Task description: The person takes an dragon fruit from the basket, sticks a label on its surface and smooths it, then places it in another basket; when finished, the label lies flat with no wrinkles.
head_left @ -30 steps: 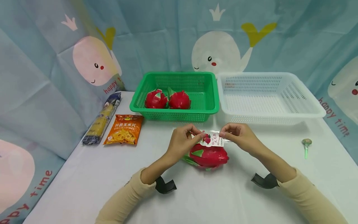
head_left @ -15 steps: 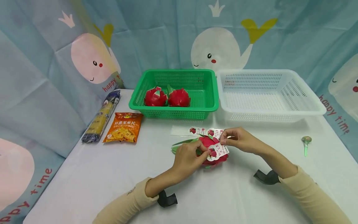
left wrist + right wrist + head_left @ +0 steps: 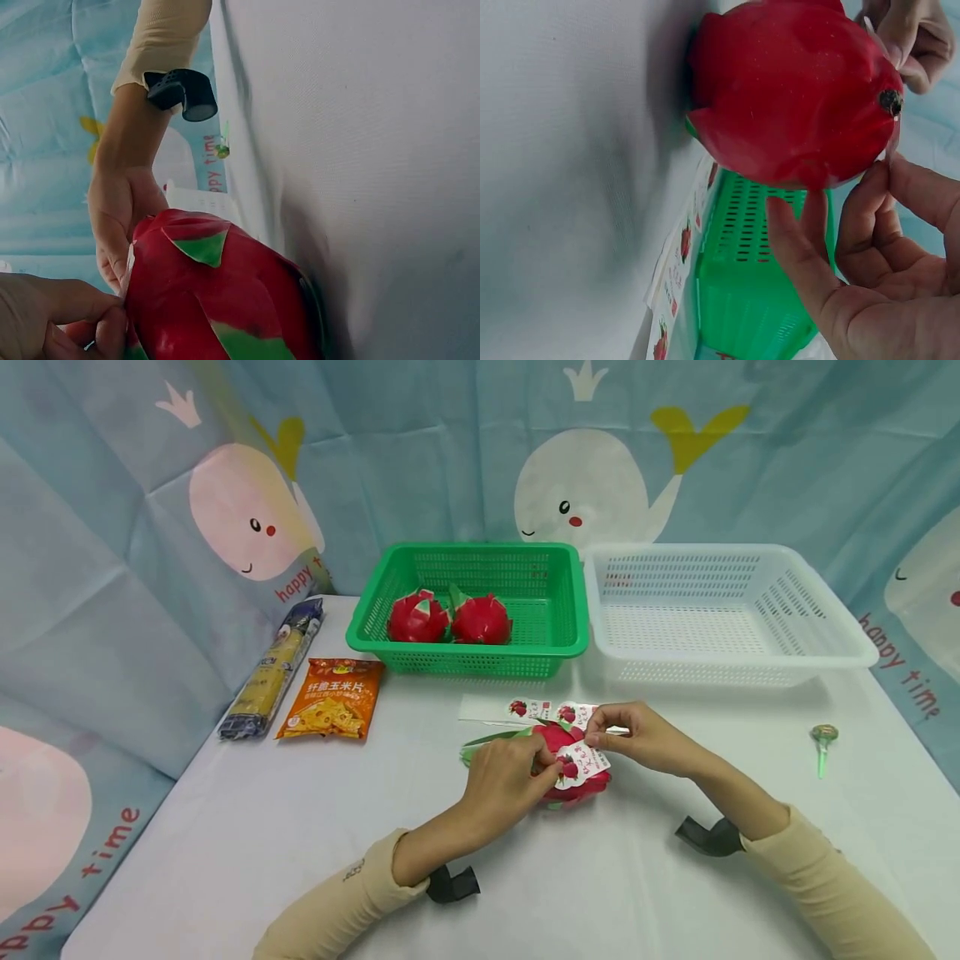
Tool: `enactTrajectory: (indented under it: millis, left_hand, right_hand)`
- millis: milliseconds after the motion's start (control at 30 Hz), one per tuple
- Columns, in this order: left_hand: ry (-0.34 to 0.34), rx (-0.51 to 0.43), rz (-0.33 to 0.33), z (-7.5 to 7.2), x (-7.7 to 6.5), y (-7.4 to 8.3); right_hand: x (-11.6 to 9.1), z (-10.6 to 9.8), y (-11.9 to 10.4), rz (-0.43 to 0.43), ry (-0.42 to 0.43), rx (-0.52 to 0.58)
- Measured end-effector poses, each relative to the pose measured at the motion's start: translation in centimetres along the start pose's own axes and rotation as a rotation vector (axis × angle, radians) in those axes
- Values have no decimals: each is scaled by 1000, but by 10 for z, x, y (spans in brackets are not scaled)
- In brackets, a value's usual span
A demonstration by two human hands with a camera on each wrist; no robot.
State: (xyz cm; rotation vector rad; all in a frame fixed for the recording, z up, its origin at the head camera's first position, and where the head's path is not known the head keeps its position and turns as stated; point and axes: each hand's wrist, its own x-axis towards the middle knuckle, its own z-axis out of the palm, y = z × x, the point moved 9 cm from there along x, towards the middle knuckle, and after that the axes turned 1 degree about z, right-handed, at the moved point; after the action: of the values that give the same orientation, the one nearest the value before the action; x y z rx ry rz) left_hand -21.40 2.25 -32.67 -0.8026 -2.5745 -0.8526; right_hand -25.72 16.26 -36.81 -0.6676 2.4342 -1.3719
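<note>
A red dragon fruit (image 3: 553, 737) with green leaf tips lies on the white table, partly covered by my left hand. Over its top lies a white sticker (image 3: 591, 763) with a printed dragon fruit and red lettering. At the sticker's left end, my left hand (image 3: 501, 783) pinches it between thumb and forefinger. The right hand (image 3: 643, 739) pinches its opposite upper corner, and in the right wrist view its other fingers spread beside the fruit. Just behind the fruit lies a strip of similar stickers (image 3: 491, 708). How much of the sticker touches the skin, I cannot tell.
A green basket (image 3: 472, 662) with two dragon fruits (image 3: 450, 620) stands at the back, beside a white basket (image 3: 735, 664). To the left lie an orange snack bag (image 3: 332, 700) and a long yellow-and-blue packet (image 3: 273, 672). A lollipop (image 3: 822, 745) lies at right.
Both hands brought the sticker down and nearer from above the fruit's far side onto its top. The sticker tilted on the way, and the strip behind came into view. Lately the hands barely moved.
</note>
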Motion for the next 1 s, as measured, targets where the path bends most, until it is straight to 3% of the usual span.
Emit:
enactTrajectory:
  millis: [167,300,400,500,600,733,867,933,1000]
  left_hand:
    - [17,-3,47,0,0,-1]
    - [32,-44,172,1,-3,3]
    - [36,-52,258,3,-6,6]
    - [58,-23,304,4,-9,6]
    - [66,-21,307,6,-10,5]
    - [55,-31,275,9,-9,1]
    - [47,-52,243,9,-9,-3]
    - [45,-71,227,8,-8,-6]
    - [41,-90,218,8,-8,-8]
  right_hand:
    - [-3,1,3,13,41,8]
    - [-5,4,7,20,52,2]
    - [-6,11,14,59,0,54]
    - [-8,17,26,145,-55,160]
    - [-8,16,35,194,-26,240]
    - [-10,9,31,94,55,268]
    - [-10,16,25,10,-36,309]
    - [-9,22,30,46,-100,383]
    - [-10,23,39,104,-109,428]
